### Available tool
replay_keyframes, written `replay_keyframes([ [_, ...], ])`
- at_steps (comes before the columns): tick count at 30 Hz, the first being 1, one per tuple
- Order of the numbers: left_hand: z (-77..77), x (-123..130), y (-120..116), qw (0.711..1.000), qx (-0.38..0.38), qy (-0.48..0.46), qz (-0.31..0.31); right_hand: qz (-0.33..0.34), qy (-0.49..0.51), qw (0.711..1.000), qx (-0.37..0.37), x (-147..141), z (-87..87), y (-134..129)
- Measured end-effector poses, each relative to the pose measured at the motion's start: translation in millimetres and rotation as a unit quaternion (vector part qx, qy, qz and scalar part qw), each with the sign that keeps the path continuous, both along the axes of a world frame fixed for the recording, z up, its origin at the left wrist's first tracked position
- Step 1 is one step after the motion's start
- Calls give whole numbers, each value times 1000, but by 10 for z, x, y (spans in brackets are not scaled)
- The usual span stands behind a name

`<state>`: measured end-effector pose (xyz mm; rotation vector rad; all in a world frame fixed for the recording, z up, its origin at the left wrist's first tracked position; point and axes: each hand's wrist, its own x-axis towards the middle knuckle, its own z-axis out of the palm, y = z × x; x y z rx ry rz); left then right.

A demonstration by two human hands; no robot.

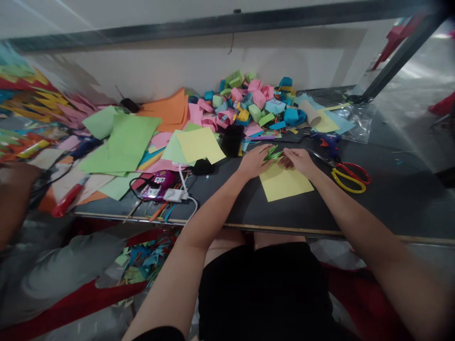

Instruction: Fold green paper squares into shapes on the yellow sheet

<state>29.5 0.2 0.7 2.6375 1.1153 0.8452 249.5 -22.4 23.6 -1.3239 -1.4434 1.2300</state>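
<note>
My left hand (pixel 255 162) is closed around a small bundle of green paper strips (pixel 272 153), whose pointed ends stick out toward my right hand. My right hand (pixel 296 159) is at the strips' other side, thumb and fingers pinched near their tips; what lies between those fingers is too small to make out. Both hands are above the far edge of a yellow paper sheet (pixel 286 184) lying on the dark table. To the right of my right hand rest scissors (pixel 350 177) with one red and one yellow handle loop.
A heap of folded paper pieces (pixel 256 102) lies along the wall. A blue glue gun (pixel 330 142) sits at the right. Coloured sheets (pixel 131 137), a purple power strip (pixel 159 185) and a red-handled cutter (pixel 69 199) are at the left, near another person's arm (pixel 14 199).
</note>
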Motion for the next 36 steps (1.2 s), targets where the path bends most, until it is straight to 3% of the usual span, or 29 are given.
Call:
replay_keyframes([
  [8,-7,-16,-29,999,20,28,-40,9,-11,1000,14,-5,56,-58],
  [15,-33,-30,4,995,61,0,-81,22,7,996,84,-24,62,-92],
  [23,-130,-40,99,982,127,-4,-141,12,40,993,107,-32,-42,-5],
  [27,-97,-21,42,980,131,-47,-144,-35,-23,987,158,-6,-100,27],
  [29,-82,-5,9,982,126,-86,-113,-57,-102,969,216,28,-106,19],
  [32,-104,25,0,983,124,-129,-40,-65,-225,917,324,65,-111,-7],
  [36,-163,51,38,974,152,-166,9,-54,-279,858,428,46,-147,-10],
])
